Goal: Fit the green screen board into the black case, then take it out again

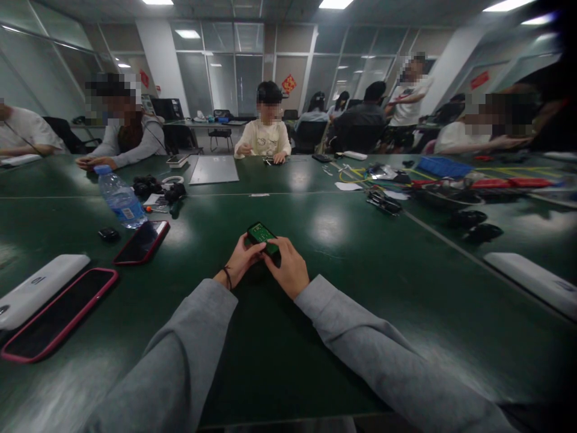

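Observation:
Both of my hands grip a small green circuit board (260,233) in a black frame or case, held just above the dark green table (342,361). My left hand (242,258) has its fingers wrapped round the left side and lower corner, with the thumb on the near edge. On the right side, my right hand (288,264) pinches the board with thumb and finger. The fingers cover its near part. Small pale marks or parts show on the board's upper face.
Left of my arms lie two red-edged phones (142,242), a white device (40,288), a small black case (109,234) and a water bottle (119,198). A laptop (214,169) lies further off. Cables and a blue tray (444,167) are at the right. A person (265,135) sits opposite.

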`<state>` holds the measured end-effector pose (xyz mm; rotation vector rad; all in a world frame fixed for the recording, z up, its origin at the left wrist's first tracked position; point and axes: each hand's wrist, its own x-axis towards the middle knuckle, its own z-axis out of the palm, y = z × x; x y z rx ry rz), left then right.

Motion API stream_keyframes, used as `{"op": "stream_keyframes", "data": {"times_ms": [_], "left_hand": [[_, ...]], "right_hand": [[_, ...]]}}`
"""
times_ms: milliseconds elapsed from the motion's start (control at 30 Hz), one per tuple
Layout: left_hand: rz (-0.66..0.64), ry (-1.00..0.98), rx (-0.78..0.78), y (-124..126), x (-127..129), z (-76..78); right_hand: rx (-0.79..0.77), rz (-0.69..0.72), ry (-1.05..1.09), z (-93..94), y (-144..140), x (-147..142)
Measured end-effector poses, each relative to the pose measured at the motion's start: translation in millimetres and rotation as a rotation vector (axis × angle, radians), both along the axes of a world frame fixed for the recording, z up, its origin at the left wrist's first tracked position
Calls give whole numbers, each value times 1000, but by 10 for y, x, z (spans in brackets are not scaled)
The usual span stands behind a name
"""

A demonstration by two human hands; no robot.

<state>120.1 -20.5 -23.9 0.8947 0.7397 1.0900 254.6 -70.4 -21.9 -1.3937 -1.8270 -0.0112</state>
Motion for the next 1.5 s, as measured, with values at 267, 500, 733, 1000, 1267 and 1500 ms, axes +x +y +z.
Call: {"op": "stream_keyframes", "data": {"times_ms": [267,500,733,1000,1267,1500], "left_hand": [[48,5,27,37,2,-54],[68,43,130,103,4,-164],[-54,70,185,78,-39,-114],[-123,47,175,76,-48,-78],[-156,75,209,30,-71,-14],[-135,47,182,20,-52,-27]], "right_hand": [[3,73,43,-11,16,-14],[3,167,131,2,4,-18],[-110,138,370,-49,58,24],[-387,276,724,-242,280,129],[-391,335,793,-231,271,141],[-345,292,818,-231,277,129]]}}
